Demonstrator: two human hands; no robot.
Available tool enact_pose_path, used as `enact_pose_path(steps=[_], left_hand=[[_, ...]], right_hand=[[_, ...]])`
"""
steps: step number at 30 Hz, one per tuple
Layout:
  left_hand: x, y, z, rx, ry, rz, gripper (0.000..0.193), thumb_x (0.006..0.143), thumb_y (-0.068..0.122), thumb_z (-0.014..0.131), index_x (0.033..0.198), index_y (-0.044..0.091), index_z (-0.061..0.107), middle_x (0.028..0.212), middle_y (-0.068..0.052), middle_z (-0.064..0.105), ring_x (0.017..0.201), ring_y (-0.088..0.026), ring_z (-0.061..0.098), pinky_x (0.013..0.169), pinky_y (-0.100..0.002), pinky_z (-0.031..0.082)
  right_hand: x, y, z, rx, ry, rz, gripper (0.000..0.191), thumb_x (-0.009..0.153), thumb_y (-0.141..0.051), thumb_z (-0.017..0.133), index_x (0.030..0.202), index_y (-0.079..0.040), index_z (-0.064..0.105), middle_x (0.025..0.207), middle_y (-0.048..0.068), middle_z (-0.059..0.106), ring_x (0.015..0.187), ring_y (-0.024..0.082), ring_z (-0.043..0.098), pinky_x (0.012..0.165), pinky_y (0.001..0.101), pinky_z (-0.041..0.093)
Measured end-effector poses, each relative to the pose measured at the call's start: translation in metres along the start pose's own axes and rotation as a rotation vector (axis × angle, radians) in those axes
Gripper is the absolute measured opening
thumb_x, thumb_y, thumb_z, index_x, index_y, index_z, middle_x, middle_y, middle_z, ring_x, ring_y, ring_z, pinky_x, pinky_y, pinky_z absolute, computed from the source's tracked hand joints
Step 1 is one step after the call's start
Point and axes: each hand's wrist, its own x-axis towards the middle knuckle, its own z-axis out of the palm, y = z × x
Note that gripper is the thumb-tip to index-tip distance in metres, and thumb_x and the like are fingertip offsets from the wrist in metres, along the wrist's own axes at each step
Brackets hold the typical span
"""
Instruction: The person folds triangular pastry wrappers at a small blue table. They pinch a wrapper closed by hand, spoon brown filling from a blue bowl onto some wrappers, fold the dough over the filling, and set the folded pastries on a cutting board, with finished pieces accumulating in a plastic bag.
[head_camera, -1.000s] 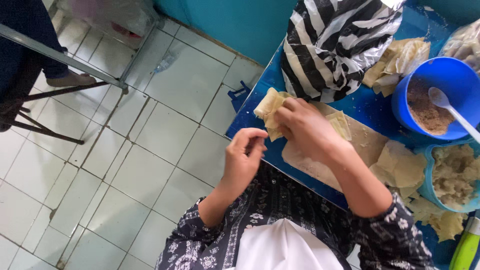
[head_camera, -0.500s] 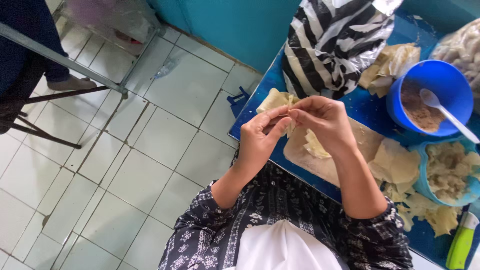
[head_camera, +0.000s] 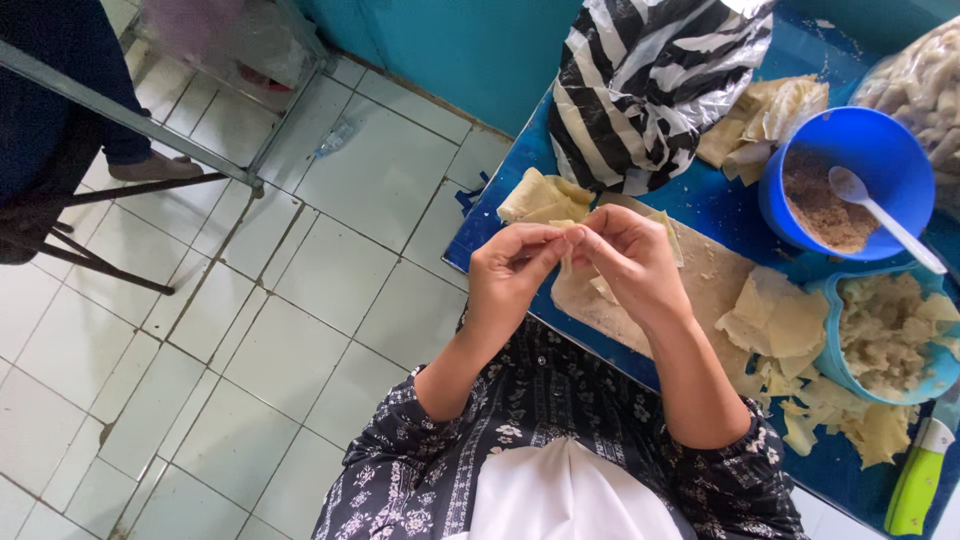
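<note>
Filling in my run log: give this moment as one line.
left hand: pinching dough wrapper | right hand: pinching same wrapper | below: wooden board | nearby: blue bowl

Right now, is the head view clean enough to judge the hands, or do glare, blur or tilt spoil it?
Head view: soft, even daylight, no hard shadows; both the left hand and right hand are sharp, pinching a pale wrapper. Mild glare on the striped plastic bag and the floor tiles. The frame is tilted, with wide-angle stretch toward the edges.
</note>
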Motion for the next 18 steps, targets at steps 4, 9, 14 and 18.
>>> enact_pose_path(steps=[4, 9, 14, 18], left_hand=[[0.003, -0.001, 0.003, -0.145, -0.009, -0.042, 0.013, 0.099, 0.004, 0.074, 0.109, -0.003, 0.073, 0.103, -0.005, 0.074, 0.093, -0.008, 0.07, 0.084, -0.022, 0.056], [0.002, -0.001, 0.003, -0.17, -0.057, 0.037, 0.012, 0.098, 0.004, 0.073, 0.108, -0.001, 0.072, 0.109, -0.004, 0.07, 0.097, -0.009, 0.072, 0.086, -0.023, 0.058], [0.005, -0.009, -0.005, -0.193, 0.003, -0.042, 0.011, 0.103, 0.006, 0.071, 0.112, -0.001, 0.07, 0.108, -0.007, 0.071, 0.098, -0.01, 0.069, 0.088, -0.026, 0.056], [0.005, -0.013, -0.016, -0.567, 0.108, -0.189, 0.014, 0.106, 0.014, 0.061, 0.116, 0.004, 0.058, 0.109, -0.007, 0.069, 0.104, -0.015, 0.071, 0.094, -0.034, 0.059]], right_hand=[[-0.001, 0.001, 0.001, 0.1, 0.018, 0.007, 0.017, 0.102, -0.015, 0.068, 0.098, 0.002, 0.067, 0.084, 0.003, 0.068, 0.077, 0.007, 0.063, 0.069, 0.0228, 0.05], [-0.003, 0.0, 0.004, 0.128, 0.043, -0.052, 0.013, 0.1, -0.011, 0.07, 0.099, 0.0, 0.066, 0.085, 0.003, 0.069, 0.076, 0.008, 0.065, 0.067, 0.0228, 0.051], [-0.001, 0.005, 0.003, 0.171, 0.112, -0.062, 0.01, 0.101, -0.008, 0.067, 0.102, 0.002, 0.07, 0.089, 0.007, 0.072, 0.076, 0.01, 0.068, 0.07, 0.0242, 0.054], [-0.001, 0.01, 0.002, 0.357, 0.186, -0.082, 0.01, 0.109, -0.007, 0.064, 0.111, 0.002, 0.067, 0.1, 0.007, 0.069, 0.086, 0.01, 0.063, 0.076, 0.0244, 0.05]])
